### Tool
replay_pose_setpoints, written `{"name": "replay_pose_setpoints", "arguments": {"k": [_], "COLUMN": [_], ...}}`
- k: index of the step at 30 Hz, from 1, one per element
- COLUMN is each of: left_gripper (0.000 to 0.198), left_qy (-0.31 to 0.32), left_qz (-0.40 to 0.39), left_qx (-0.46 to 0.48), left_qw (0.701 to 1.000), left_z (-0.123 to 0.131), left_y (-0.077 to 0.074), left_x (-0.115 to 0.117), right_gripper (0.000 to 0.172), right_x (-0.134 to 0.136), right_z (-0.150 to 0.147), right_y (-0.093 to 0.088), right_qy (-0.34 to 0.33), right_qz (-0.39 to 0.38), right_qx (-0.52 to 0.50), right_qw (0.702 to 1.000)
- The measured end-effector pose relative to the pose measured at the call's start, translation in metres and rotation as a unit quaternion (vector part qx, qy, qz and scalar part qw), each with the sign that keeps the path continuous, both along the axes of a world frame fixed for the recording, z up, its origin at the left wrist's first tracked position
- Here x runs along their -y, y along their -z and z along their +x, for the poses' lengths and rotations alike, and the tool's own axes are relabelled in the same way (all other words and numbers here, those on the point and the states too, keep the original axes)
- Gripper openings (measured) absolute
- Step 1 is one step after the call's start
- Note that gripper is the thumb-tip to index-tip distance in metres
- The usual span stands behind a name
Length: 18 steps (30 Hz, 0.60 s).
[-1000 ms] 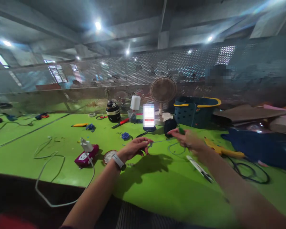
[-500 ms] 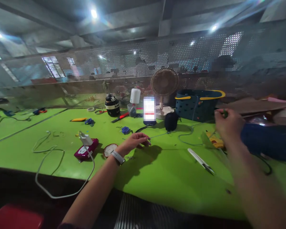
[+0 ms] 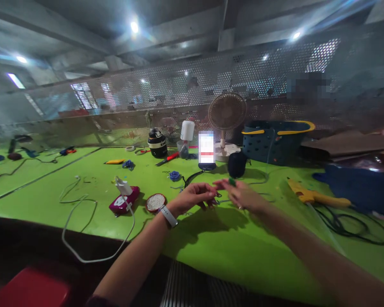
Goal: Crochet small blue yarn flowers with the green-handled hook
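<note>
My left hand [image 3: 196, 197], with a white band on the wrist, is pinched above the middle of the table, closed on a thin blue-grey yarn [image 3: 225, 200] strand. Something small and dark shows at its fingertips, too small to name. Right beside it is my right hand [image 3: 243, 195], slightly blurred, its fingers curled toward the left fingertips. A green piece [image 3: 232, 182] sits at one of its fingers. What those fingers grip is hidden. Behind the hands lie a blue flower-like piece [image 3: 174, 175] and a dark round pouch [image 3: 237, 165].
A phone [image 3: 207, 148] stands in front of a fan [image 3: 227, 111]. Right of these is a dark basket [image 3: 262, 147] with yellow handles. A yellow glue gun [image 3: 313, 197] lies at right. At left are a magenta power block [image 3: 124, 204], a bead dish [image 3: 155, 202] and a bottle [image 3: 157, 145].
My right hand has come from the far right, near the basket, back to my left hand. The glue gun is uncovered; the white-handled tool is now out of sight. The view has shifted slightly.
</note>
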<state>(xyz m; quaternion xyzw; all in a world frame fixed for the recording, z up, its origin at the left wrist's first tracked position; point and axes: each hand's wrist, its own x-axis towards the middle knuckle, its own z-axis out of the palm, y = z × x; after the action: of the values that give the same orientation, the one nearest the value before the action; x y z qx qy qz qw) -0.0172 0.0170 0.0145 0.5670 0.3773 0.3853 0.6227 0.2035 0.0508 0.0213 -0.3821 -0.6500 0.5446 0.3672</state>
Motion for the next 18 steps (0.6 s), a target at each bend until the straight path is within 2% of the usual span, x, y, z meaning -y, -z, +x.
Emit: {"name": "replay_pose_setpoints", "arguments": {"k": [2, 4, 8, 11, 13, 16, 18], "left_gripper": [0.042, 0.041, 0.043, 0.043, 0.042, 0.039, 0.037], "left_qy": [0.013, 0.016, 0.005, -0.002, -0.014, -0.027, -0.023], "left_qz": [-0.003, -0.005, -0.004, -0.003, 0.002, 0.008, 0.007], "left_qx": [0.002, 0.004, 0.009, 0.006, 0.006, 0.010, 0.010], "left_qw": [1.000, 1.000, 1.000, 1.000, 1.000, 1.000, 1.000], "left_z": [0.000, -0.001, -0.001, -0.001, -0.001, -0.004, -0.005], "left_y": [0.001, 0.001, 0.002, 0.004, 0.006, 0.008, 0.007], "left_x": [0.000, -0.001, -0.001, -0.002, -0.003, -0.006, -0.008], "right_gripper": [0.040, 0.042, 0.042, 0.041, 0.042, 0.044, 0.042], "right_x": [0.017, 0.025, 0.021, 0.017, 0.018, 0.018, 0.013], "right_z": [-0.021, -0.028, -0.017, -0.009, -0.007, -0.002, 0.006], "right_y": [0.005, 0.003, -0.007, -0.015, -0.022, -0.034, -0.040], "right_qy": [-0.022, -0.056, -0.089, -0.112, -0.090, -0.006, 0.066], "right_qz": [-0.043, -0.079, -0.066, -0.078, -0.089, -0.068, -0.022], "right_qx": [0.033, 0.067, 0.080, 0.036, -0.019, -0.090, -0.072], "right_qw": [0.998, 0.993, 0.991, 0.990, 0.992, 0.994, 0.995]}}
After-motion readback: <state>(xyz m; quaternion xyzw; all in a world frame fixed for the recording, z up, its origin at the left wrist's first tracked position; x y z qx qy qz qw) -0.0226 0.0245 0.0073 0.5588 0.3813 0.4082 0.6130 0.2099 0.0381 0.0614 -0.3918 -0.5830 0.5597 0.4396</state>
